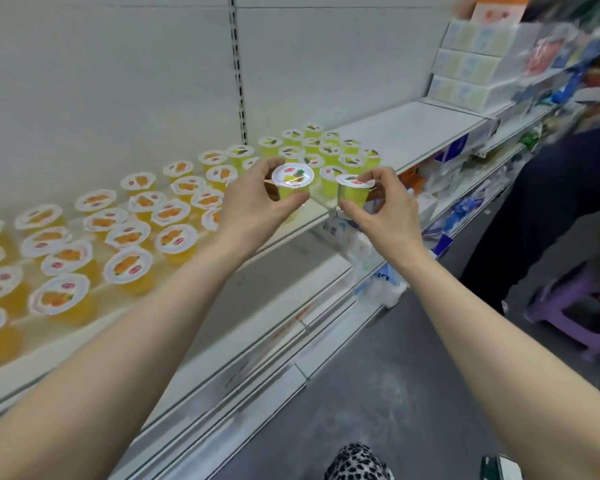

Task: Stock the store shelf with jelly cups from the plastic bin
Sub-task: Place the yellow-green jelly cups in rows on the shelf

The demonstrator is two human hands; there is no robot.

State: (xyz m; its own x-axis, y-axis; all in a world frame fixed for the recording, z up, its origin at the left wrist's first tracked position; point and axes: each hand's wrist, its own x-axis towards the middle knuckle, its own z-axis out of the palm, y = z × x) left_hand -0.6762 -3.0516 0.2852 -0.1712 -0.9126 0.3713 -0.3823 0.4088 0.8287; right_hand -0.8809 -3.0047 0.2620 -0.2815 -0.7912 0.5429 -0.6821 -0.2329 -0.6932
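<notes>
My left hand (pixel 253 206) grips a yellow-green jelly cup (pixel 292 183) with a white foil lid, held just above the front edge of the white shelf (pixel 281 233). My right hand (pixel 383 211) pinches a second yellow-green jelly cup (pixel 354 192) beside it, slightly tilted. Behind my hands, several yellow-green jelly cups (pixel 326 150) stand in rows on the shelf. Several orange jelly cups (pixel 125 230) fill the shelf to the left. The plastic bin is out of view.
The shelf's right part (pixel 416 129) is bare up to stacked boxes (pixel 471 74). Lower shelves (pixel 465 188) hold packaged goods. A person in dark trousers (pixel 534 209) stands at the right by a purple stool (pixel 575 313). Grey floor (pixel 378 393) lies below.
</notes>
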